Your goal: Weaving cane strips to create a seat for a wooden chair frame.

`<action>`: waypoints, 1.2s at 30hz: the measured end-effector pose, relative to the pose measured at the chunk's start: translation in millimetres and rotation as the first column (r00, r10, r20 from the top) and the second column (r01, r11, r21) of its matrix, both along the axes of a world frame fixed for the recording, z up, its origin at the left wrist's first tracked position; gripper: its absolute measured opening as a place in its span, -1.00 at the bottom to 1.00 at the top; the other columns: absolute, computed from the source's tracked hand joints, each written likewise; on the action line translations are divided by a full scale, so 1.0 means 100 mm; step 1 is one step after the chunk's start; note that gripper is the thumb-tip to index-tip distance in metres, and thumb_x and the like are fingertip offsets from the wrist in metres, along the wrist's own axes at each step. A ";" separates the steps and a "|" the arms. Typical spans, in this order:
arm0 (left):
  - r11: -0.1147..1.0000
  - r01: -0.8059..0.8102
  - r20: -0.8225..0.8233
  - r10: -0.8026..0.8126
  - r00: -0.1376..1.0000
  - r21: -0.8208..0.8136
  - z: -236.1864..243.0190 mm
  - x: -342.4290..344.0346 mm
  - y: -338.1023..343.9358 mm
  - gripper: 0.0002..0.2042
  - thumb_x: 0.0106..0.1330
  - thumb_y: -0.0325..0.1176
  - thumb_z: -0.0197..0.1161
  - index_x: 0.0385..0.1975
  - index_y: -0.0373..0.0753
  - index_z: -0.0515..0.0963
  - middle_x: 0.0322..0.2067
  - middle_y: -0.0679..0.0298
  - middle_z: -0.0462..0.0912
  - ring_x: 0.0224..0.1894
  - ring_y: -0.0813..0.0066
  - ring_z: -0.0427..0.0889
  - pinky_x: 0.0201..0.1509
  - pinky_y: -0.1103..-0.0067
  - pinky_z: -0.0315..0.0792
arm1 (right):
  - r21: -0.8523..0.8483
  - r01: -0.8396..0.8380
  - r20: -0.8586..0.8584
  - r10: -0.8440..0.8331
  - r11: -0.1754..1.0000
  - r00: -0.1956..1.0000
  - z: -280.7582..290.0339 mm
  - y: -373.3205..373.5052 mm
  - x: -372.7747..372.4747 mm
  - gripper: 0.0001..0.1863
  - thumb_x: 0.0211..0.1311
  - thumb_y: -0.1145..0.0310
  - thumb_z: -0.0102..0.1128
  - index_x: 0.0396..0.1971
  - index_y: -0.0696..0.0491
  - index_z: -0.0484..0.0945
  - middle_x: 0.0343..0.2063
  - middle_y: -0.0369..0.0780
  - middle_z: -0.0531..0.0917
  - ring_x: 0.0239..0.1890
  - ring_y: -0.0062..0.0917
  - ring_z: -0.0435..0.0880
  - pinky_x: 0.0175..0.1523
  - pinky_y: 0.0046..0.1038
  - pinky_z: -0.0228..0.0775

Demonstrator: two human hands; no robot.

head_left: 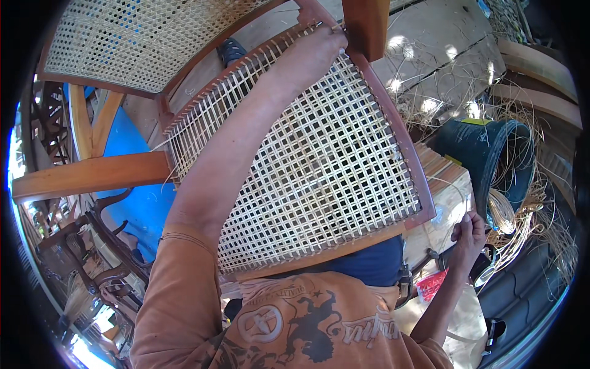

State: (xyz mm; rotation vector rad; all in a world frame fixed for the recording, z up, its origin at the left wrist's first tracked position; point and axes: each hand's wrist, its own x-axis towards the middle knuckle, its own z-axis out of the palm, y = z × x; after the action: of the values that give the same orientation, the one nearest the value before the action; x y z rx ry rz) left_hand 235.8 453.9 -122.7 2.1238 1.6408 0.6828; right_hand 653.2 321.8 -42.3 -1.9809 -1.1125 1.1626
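Observation:
A woven cane seat (326,172) in a reddish-brown wooden chair frame (415,169) lies across my lap. My left arm reaches over it, and my left hand (319,52) is closed at the far corner, beside the upright wooden arm piece (365,27). Whatever its fingertips pinch there is too small to make out. Along the far left side, strands run mostly one way and the weave is looser. Off the near right corner, my right hand (469,237) is closed, its thumb and fingertip pinching what looks like a thin cane strand (469,203).
The cane backrest (141,43) rises at the upper left, with another wooden arm (92,176) below. A tipped dark green bucket (464,147) with coiled cane (501,212) lies right. Nearby are a wooden block (439,169), a red container (431,285) and a blue sheet (138,215).

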 end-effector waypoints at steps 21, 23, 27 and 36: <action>0.993 0.117 -0.245 -0.120 0.962 -0.025 -0.07 0.18 0.18 -0.81 0.22 -0.34 0.07 -0.24 -0.27 0.48 -0.29 0.10 0.50 -0.20 0.15 0.49 -0.10 0.40 0.38 | 0.050 -0.002 0.262 -0.011 0.999 0.965 -0.22 -0.38 0.26 -0.83 0.22 0.39 0.08 -0.27 0.16 0.52 -0.65 -0.42 0.41 -0.62 -0.82 0.31 -0.52 -0.74 0.15; 0.996 0.083 -0.161 -0.080 0.984 0.015 -0.04 0.21 0.13 -0.74 0.26 -0.29 0.04 -0.12 -0.25 0.44 -0.19 0.06 0.48 -0.11 0.13 0.46 -0.03 0.39 0.35 | 0.040 -0.053 0.308 0.038 0.998 0.951 -0.24 -0.41 0.27 -0.82 0.21 0.39 0.09 -0.27 0.17 0.52 -0.61 -0.39 0.43 -0.59 -0.79 0.33 -0.49 -0.71 0.19; 0.997 -0.011 -0.148 0.023 0.989 0.083 0.03 0.22 0.05 -0.66 0.28 -0.23 0.01 -0.01 -0.24 0.37 -0.08 0.01 0.43 -0.01 0.10 0.41 0.05 0.37 0.31 | 0.013 -0.264 0.494 0.224 0.964 0.840 -0.28 -0.47 0.31 -0.83 0.20 0.42 0.09 -0.28 0.17 0.54 -0.50 -0.32 0.49 -0.53 -0.73 0.40 -0.41 -0.66 0.27; 0.883 -0.453 0.120 0.467 0.876 -0.125 0.50 -0.13 -1.12 -0.63 0.29 -0.35 0.01 0.08 -0.28 0.31 -0.04 0.09 0.42 -0.20 0.37 0.52 -0.10 0.53 0.39 | -0.011 -0.183 0.521 0.162 0.983 0.838 -0.36 -0.50 0.35 -0.78 0.09 0.41 0.17 -0.24 0.15 0.51 -0.42 -0.28 0.55 -0.49 -0.66 0.45 -0.33 -0.61 0.33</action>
State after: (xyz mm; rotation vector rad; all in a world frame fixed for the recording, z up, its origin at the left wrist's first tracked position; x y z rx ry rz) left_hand 223.1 342.1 -72.2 1.5781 2.0698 0.8574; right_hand 687.7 271.9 -78.1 -2.2693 -1.5985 0.6797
